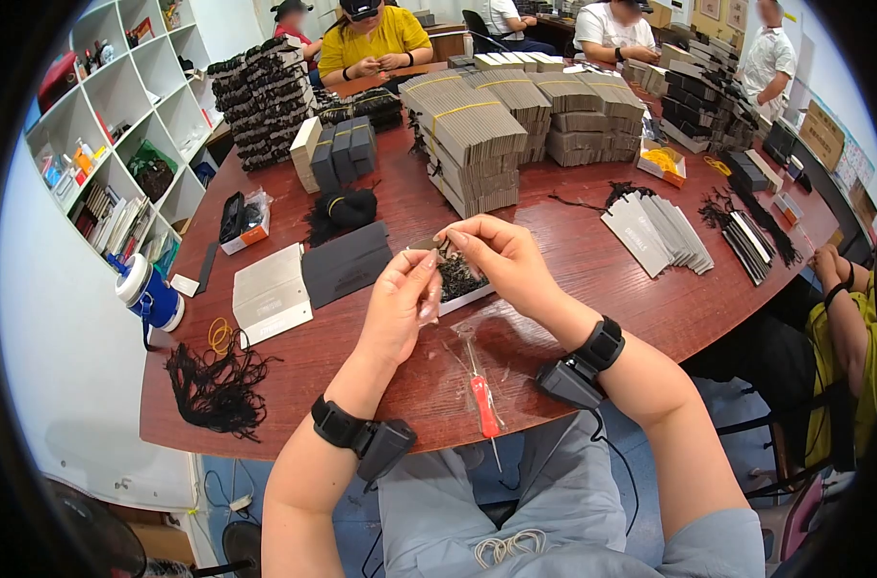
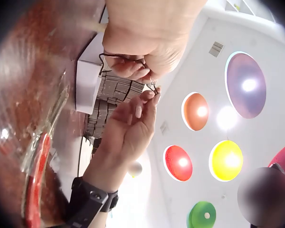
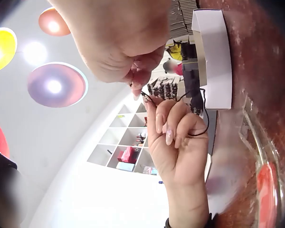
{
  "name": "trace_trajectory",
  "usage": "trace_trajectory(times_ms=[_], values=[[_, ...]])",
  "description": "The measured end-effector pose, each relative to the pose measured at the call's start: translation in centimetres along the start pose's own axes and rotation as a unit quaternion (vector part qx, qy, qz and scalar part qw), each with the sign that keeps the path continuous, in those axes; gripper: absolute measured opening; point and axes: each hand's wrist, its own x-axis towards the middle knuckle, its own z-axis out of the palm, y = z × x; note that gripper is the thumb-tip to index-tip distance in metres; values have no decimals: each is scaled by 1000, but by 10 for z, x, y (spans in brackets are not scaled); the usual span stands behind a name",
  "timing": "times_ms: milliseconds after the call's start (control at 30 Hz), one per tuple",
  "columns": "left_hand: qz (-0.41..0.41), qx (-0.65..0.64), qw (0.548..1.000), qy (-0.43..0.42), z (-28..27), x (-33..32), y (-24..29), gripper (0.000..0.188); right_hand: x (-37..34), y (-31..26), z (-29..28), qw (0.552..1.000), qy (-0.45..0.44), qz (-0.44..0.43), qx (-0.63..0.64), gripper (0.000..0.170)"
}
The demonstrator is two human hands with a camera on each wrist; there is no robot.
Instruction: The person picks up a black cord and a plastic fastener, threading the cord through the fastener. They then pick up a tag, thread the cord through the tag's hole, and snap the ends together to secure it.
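Observation:
A thin black cord runs between both hands at their fingertips. My left hand pinches it between thumb and forefinger, with the other fingers curled and a loop of cord trailing beside them. Close against it, the fingertips of my right hand pinch the cord too. Directly behind the hands lies a small white box, with a heap of short black pieces in it, partly hidden by the fingers. Nearer the table edge is a tool with a red handle and a thin shaft, beside clear plastic.
Left on the table lie a grey card sheet, a black sheet and black strings. Tall grey card stacks stand behind. Fanned grey cards lie right. A blue jug stands at the left edge.

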Motion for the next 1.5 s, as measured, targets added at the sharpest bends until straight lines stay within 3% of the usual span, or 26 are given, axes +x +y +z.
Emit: trace_trajectory(times_ms=[33,67,133,267,333,400,467,533,600,667,700,767,800,867,900,967,1100,1167,1200,1333,1500], values=[[8,15,1000,21,-3,1,0,12,-1,-3,-1,993,-9,85,82,18],[17,29,999,40,-4,1,0,14,-2,-3,-1,993,-6,84,78,18],[31,46,997,63,0,-1,1,14,-3,-5,2,971,-5,146,187,21],[74,179,977,87,-2,0,-7,13,-9,-10,6,972,10,140,190,19],[102,274,953,77,6,-3,-6,16,-10,-9,13,997,61,46,0,16],[123,302,942,87,4,-2,-9,14,-6,2,12,971,77,-144,-172,12],[183,438,878,63,-6,0,-12,9,-8,4,7,955,85,-147,-244,10],[173,454,871,74,-3,-2,-10,8,-7,11,5,916,89,-158,-357,9],[161,469,864,85,-3,-3,-7,6,-7,16,4,913,78,-144,-373,9],[201,504,835,88,-6,-3,-3,7,-7,18,4,905,51,-131,-403,8],[200,505,835,88,-4,-3,-1,7,-7,15,4,905,51,-131,-402,8],[179,350,915,93,2,-3,7,16,-7,9,6,946,26,-107,-304,6],[178,350,915,95,1,-5,10,16,-7,5,6,947,24,-106,-303,6],[48,236,968,67,-4,-7,17,22,-7,0,7,983,-46,-90,-155,5],[39,185,981,48,-2,-7,17,20,-6,1,7,983,-48,-90,-152,5],[14,150,988,32,-5,-7,21,20,-5,2,8,995,-82,-44,-36,6],[-25,125,992,6,1,-8,27,19,-4,-3,7,996,-87,-11,33,7],[-22,132,991,-18,0,-6,26,18,-4,-15,5,991,-93,60,75,9],[-21,140,989,-41,-3,-7,26,18,-4,-21,3,988,-97,104,65,11],[-64,131,988,-53,-7,-5,25,16,-4,-13,0,983,-103,138,57,15],[-89,72,993,7,-9,-6,20,18,-2,-12,-2,974,-104,181,85,17]])
